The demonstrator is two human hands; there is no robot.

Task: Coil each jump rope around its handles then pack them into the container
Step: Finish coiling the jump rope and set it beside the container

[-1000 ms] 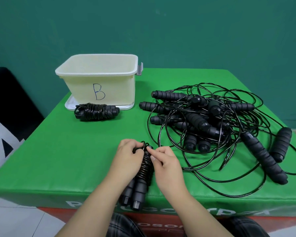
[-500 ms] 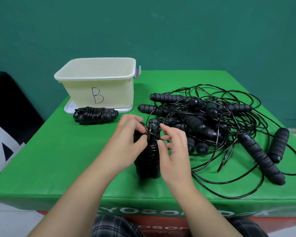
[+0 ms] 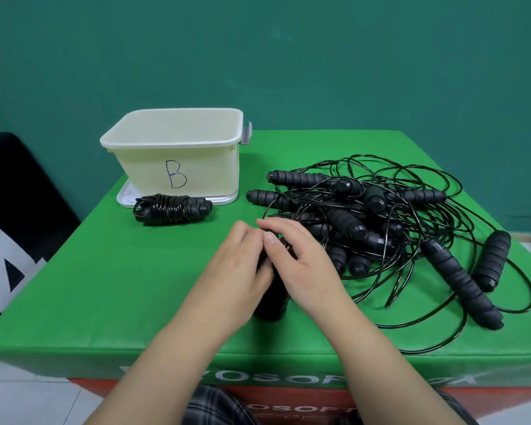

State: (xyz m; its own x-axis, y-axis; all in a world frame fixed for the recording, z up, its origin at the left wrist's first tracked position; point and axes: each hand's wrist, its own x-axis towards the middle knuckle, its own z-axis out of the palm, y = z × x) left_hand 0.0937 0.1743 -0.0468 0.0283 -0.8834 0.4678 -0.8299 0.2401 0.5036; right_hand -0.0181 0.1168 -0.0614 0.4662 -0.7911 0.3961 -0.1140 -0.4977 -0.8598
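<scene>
Black coiled jump rope bundle (image 3: pixel 272 305) mostly hidden behind hands, upright on green padded table (image 3: pixel 111 289). Left hand (image 3: pixel 242 268) and right hand (image 3: pixel 301 259) both clasp it, fingers curled round top. Cream plastic container marked B (image 3: pixel 178 148) stands well apart.

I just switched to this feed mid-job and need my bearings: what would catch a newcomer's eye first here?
First, the two hands at centre: the left hand and right hand grip a rope bundle standing on the green table. To the right sprawls a tangled pile of jump ropes. At the back left stands the cream container marked B, with one coiled rope lying in front of it.
</scene>
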